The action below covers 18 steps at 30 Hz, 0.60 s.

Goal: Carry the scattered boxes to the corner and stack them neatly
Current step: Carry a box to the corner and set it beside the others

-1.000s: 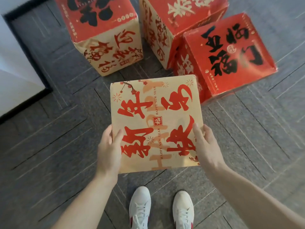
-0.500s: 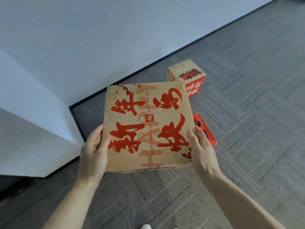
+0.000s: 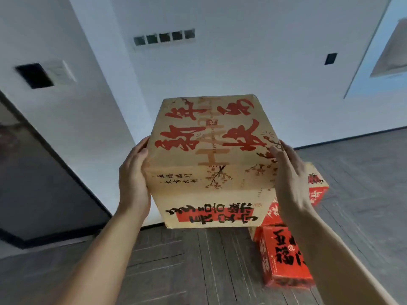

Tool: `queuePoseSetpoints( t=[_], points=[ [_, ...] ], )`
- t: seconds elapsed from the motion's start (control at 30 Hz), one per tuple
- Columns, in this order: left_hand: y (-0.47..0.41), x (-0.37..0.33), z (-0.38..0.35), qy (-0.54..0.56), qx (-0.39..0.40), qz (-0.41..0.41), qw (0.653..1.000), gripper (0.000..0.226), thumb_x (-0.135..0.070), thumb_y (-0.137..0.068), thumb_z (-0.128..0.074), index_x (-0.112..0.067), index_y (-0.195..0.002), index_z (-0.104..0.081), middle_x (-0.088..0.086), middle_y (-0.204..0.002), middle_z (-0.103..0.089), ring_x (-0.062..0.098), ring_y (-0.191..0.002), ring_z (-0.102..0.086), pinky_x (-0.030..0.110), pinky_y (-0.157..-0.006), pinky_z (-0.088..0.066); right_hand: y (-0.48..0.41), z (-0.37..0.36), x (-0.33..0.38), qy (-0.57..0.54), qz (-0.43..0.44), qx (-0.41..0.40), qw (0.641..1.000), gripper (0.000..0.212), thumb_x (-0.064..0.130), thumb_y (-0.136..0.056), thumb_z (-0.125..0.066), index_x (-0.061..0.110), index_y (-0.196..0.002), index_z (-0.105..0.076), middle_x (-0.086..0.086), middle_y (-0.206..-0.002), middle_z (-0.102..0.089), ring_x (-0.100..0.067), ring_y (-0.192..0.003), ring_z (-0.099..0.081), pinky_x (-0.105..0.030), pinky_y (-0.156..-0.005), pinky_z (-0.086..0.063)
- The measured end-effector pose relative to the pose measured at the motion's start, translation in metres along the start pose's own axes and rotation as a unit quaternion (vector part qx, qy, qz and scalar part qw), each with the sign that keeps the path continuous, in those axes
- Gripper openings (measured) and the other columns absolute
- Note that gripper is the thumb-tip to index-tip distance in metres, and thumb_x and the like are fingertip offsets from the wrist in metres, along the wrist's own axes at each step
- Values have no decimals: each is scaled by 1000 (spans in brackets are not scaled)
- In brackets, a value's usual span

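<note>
From the head camera, I hold the kraft box [image 3: 211, 137] raised in front of me, squeezed between my two palms. My left hand [image 3: 133, 181] lies flat on its left side. My right hand [image 3: 290, 179] presses on the right side with its fingers [image 3: 277, 155] straight and a little spread. Neither hand curls round an edge, so only the pressure carries the box.

Directly under it I see a lower box [image 3: 211, 212] with black characters and a red band, close to the white wall [image 3: 242, 62]. I cannot tell if my box already touches it or hangs just above. I judge this is the stacking place and that I am near to setting the box down.

Some work looks done, because other boxes are gathered here. A half-hidden box [image 3: 318, 183] sits behind my right hand, beside the lower box. A red box [image 3: 286, 258] stands on the grey floor [image 3: 176, 260] nearer to me, turned at an angle, so I think it needs stacking too. If more boxes wait elsewhere, this view does not show them.

On the left is a dark panel [image 3: 44, 172], and high on the wall a row of small vents [image 3: 164, 38]. Nothing stands between my box and the wall. Only the red box is close under my right forearm.
</note>
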<state>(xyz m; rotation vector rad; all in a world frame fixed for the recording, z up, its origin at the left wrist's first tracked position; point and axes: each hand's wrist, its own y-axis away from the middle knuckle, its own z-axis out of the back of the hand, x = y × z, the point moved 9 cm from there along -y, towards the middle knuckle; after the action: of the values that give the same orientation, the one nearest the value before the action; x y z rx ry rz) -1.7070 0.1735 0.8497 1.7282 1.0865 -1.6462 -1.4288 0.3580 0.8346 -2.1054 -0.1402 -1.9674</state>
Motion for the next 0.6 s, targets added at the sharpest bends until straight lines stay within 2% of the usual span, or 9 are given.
queuePoseSetpoints(
  t=[0.1, 0.23, 0.3, 0.37, 0.43, 0.5, 0.6],
  points=[
    [20, -37, 63, -8, -71, -24, 997, 38, -30, -103, -47, -29, -133, -69, -6, -122, -78, 14, -115, -73, 37, -96, -53, 22, -56, 30, -26, 17, 62, 998, 24, 41, -104, -53, 41, -120, -71, 23, -104, -77, -3, -99, -73, -36, -84, -59],
    [63, -88, 186, -25, -209, -56, 976, 37, -45, -92, -56, -42, -125, -72, 0, -128, -75, 18, -118, -72, 46, -105, -52, 77, -170, 67, -43, 19, 193, 980, 29, 32, -108, -47, 32, -123, -72, 6, -107, -79, -15, -97, -75, -32, -76, -58],
    [90, -114, 250, -26, -267, -73, 960, 33, -38, -100, -53, -37, -129, -70, -1, -122, -78, 18, -115, -74, 47, -105, -54, 115, -227, 82, -64, 19, 249, 966, 29, 31, -109, -47, 32, -125, -72, 7, -108, -79, -13, -97, -75, -25, -72, -55],
    [125, -138, 310, -28, -317, -87, 944, 32, -28, -109, -47, -28, -132, -70, -1, -113, -80, 19, -104, -77, 44, -95, -58, 162, -281, 96, -82, 14, 304, 949, 29, 30, -108, -48, 31, -125, -72, 7, -106, -80, -13, -94, -74, -23, -69, -54],
    [169, -165, 367, -26, -376, -100, 921, 32, -26, -112, -44, -25, -119, -75, -1, -97, -82, 16, -84, -77, 33, -74, -60, 215, -332, 108, -101, 5, 357, 929, 27, 31, -108, -50, 32, -126, -70, 8, -106, -80, -13, -95, -75, -27, -73, -54],
    [216, -186, 422, -26, -436, -105, 893, 33, -27, -112, -44, -26, -111, -77, -3, -89, -81, 13, -73, -75, 27, -60, -56, 269, -378, 120, -118, -1, 393, 912, 26, 36, -107, -53, 31, -129, -65, 8, -110, -77, -16, -101, -72, -31, -77, -52],
    [292, -215, 501, -41, -515, -116, 848, 34, -25, -112, -40, -30, -125, -71, -10, -92, -79, 2, -69, -73, 18, -54, -54, 361, -440, 135, -136, -9, 464, 876, 27, 37, -107, -54, 26, -131, -58, 1, -111, -74, -19, -97, -71, -31, -72, -50]
  ],
)
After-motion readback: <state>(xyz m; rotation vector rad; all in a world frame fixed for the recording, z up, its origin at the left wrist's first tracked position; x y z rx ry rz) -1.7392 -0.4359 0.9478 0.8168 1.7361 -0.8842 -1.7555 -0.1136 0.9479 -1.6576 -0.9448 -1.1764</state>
